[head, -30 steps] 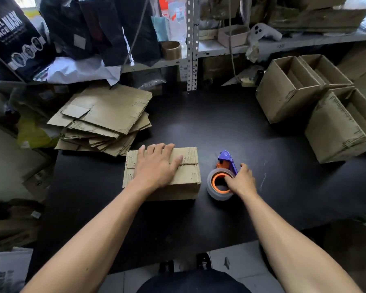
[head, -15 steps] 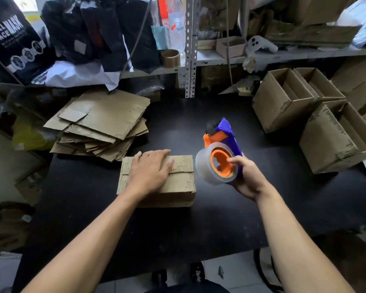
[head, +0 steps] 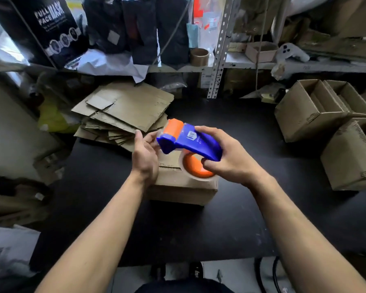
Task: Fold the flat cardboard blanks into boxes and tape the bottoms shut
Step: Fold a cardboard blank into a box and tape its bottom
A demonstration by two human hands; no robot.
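The folded box (head: 182, 187) sits bottom-up on the black table (head: 230, 218), partly hidden behind both hands. Above it the right hand (head: 226, 159) grips the blue tape dispenser (head: 190, 140), fingers curled round its handle. The left hand (head: 145, 155) pinches at the dispenser's orange front end. Flat blanks (head: 125, 111) lie stacked behind, finished boxes (head: 325, 115) to the right.

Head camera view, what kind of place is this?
Likely a packing or stockroom bench: a stack of flat cardboard blanks, folded boxes at the side, cluttered metal shelving behind, and a tape dispenser held in the right hand.
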